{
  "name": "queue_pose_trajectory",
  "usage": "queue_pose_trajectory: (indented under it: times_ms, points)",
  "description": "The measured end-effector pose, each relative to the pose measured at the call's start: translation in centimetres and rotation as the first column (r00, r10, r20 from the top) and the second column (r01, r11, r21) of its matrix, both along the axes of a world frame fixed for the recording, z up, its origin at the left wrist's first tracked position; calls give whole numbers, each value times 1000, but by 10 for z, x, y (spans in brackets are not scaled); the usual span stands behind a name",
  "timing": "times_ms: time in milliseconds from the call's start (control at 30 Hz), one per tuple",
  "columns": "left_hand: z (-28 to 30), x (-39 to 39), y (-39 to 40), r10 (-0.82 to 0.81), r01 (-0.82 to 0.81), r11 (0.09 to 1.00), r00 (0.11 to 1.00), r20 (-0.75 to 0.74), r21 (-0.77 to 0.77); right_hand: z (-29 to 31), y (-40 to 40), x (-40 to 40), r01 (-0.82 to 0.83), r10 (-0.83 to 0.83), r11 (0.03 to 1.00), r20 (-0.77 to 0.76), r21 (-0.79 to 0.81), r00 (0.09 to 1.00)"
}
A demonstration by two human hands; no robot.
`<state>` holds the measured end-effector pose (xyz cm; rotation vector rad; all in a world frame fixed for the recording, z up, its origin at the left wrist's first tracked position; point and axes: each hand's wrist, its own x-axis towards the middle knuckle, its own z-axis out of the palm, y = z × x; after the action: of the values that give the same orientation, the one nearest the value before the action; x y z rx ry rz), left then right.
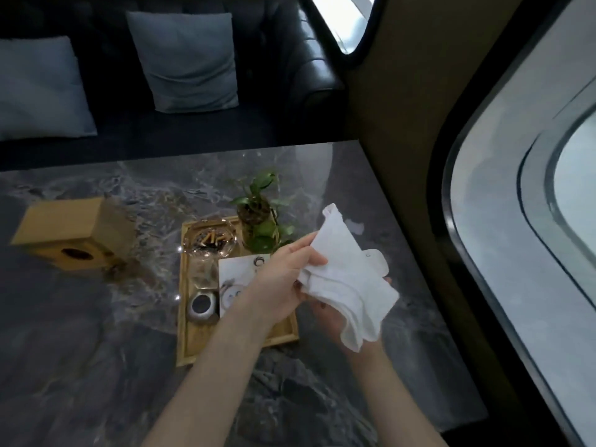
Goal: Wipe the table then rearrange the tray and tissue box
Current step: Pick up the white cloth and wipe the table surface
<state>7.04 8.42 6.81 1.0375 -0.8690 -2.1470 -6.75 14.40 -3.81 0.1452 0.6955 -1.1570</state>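
Both hands hold a white cloth (350, 279) above the right part of the grey marble table (96, 350). My left hand (287, 279) pinches the cloth's upper left side. Under the cloth, my right hand (338, 321) supports it, mostly hidden. A wooden tray (184, 321) lies in the table's middle, partly behind my left forearm. It carries a glass ashtray (211, 241) with butts, a small potted plant (259, 217), a white card (238, 272) and a small round silver pot (200, 306). The wooden tissue box (74, 233) stands on the left, apart from the tray.
A dark sofa (274, 124) with two blue-grey cushions (187, 59) runs along the table's far side. A tan wall panel (403, 108) with a rounded window (532, 221) borders the table's right edge.
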Motion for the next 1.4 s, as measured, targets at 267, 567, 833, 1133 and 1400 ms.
queue_pose_trajectory:
  times_ms: [267,567,833,1133,1400]
  points:
    - [-53,-37,-11,21,-39,996,973,228,74,6,-13,-55,218,-224,974,-193,-55,955]
    - [-102,-78,-31,128,-26,984,788,602,-175,-1,-59,-108,47,-44,999,-170,13,984]
    - [-167,-94,-34,319,582,734,160,934,-350,38,-111,-145,-15,5,1000,-705,-8,709]
    - [-191,-89,-37,229,583,780,72,971,-227,-5,-160,-142,-305,161,944,-983,126,90]
    - [-198,-87,-37,241,573,780,97,966,-252,-79,-166,-100,-673,-53,592,-812,443,-581]
